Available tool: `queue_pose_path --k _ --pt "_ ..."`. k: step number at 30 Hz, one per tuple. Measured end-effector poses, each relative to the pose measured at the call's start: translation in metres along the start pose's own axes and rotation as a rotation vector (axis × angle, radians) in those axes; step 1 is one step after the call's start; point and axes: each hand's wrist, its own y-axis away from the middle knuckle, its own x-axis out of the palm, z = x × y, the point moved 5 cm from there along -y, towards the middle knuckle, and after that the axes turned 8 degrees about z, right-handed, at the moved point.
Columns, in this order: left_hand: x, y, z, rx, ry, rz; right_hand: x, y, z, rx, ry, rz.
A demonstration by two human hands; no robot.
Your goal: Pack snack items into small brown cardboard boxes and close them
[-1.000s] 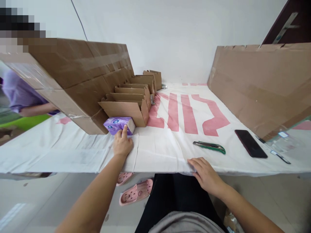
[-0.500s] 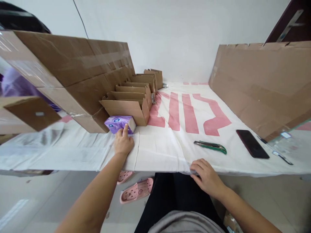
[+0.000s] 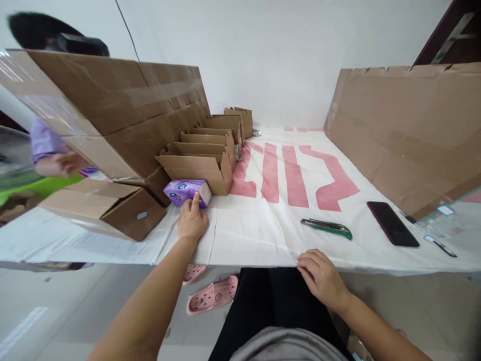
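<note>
Single head-worn camera. Position: above near edge of worktop (image 3: 255, 235). Facing: forward and down across worktop. Range: close to left hand (image 3: 191, 222) and right hand (image 3: 320, 276), both at near side of worktop; longer to wall (image 3: 270, 60) behind worktop. Coverage: wearer's trousers (image 3: 270, 301) and floor (image 3: 82, 301) below worktop edge, worktop surface from near edge to far edge. Wide field; near edge of worktop spans full frame width.
</note>
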Motion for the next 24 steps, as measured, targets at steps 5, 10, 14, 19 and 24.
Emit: queue_pose_path --k 5,10,14,19,24 --pt "0.0 0.0 0.0 -0.007 0.01 0.003 -0.002 0.005 -0.001 0.002 -0.028 -0.012" --pt "0.001 0.0 0.002 -0.002 0.0 -0.007 0.0 0.01 -0.002 -0.003 -0.042 -0.035" --pt "0.001 0.0 0.001 -0.015 -0.016 0.009 -0.001 0.012 -0.006 0.001 -0.082 -0.053" --pt "0.0 0.0 -0.001 -0.011 -0.023 0.013 -0.009 0.019 -0.002 -0.024 -0.105 -0.066" --pt "0.0 0.0 0.0 -0.012 -0.02 0.017 -0.008 0.06 -0.009 -0.043 -0.035 -0.088"
